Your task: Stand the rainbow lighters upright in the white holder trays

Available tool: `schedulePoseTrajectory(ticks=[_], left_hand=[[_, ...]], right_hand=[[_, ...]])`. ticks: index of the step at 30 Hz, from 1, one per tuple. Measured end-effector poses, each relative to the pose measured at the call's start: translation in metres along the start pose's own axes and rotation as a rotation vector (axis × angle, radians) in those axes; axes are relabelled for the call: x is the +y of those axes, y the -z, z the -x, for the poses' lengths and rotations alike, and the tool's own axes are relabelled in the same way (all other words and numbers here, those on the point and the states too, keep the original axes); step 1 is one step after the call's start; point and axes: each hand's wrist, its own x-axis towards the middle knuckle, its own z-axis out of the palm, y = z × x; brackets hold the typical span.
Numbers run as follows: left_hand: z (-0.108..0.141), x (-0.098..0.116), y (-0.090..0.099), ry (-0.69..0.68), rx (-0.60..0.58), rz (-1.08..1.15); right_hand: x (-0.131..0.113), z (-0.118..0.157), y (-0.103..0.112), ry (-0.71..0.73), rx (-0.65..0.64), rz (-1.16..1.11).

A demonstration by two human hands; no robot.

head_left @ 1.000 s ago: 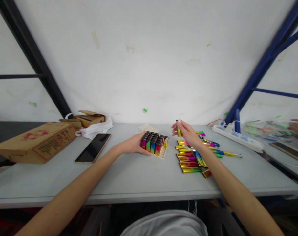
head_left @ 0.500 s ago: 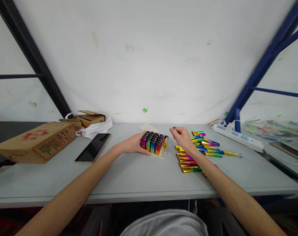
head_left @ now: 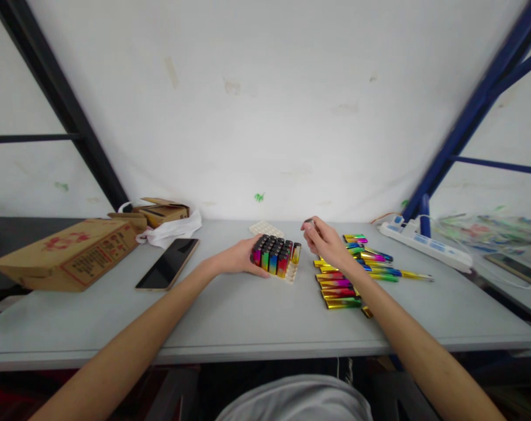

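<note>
Several upright lighters [head_left: 272,255] with black tops and shiny coloured bodies stand packed in a pale tray [head_left: 291,273], whose right part shows open slots. My left hand [head_left: 243,257] is wrapped round the left side of this block. Just right of the tray, my right hand [head_left: 320,237] is raised with its fingers closed on a small dark-topped item [head_left: 309,222], probably a lighter, mostly hidden by the fingers. Loose metallic lighters [head_left: 340,292] lie in a rough row and pile under and beside my right forearm.
A second pale tray [head_left: 266,229] lies behind the block. At the left are a phone [head_left: 168,264], a cardboard box [head_left: 68,251], a small open box [head_left: 162,213] and a white bag [head_left: 173,230]. A power strip [head_left: 426,244] lies at the right.
My right hand has turned a little, and the item in its fingers is now tilted more to the side. My left hand keeps its hold on the block.
</note>
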Motion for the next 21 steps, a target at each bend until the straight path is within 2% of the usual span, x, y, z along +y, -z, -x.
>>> schedulePoseTrajectory(ticks=[2, 5, 7, 11, 21], left_hand=[[0.0, 0.0, 0.0, 0.0, 0.006, -0.011], [0.001, -0.001, 0.0, 0.005, 0.006, -0.01], [0.001, -0.002, -0.001, 0.002, 0.002, 0.007], [0.001, -0.003, -0.001, 0.001, -0.002, 0.025], [0.0, -0.001, 0.0, 0.027, 0.0, -0.019]], right_hand=[[-0.006, 0.0, 0.004, 0.052, -0.07, 0.014], [-0.014, 0.0, 0.008, 0.178, -0.091, 0.206], [-0.016, 0.0, 0.01, 0.211, -0.147, 0.302], [-0.01, 0.001, 0.011, 0.181, -0.267, 0.329], [0.002, 0.002, 0.009, 0.147, -0.3, 0.399]])
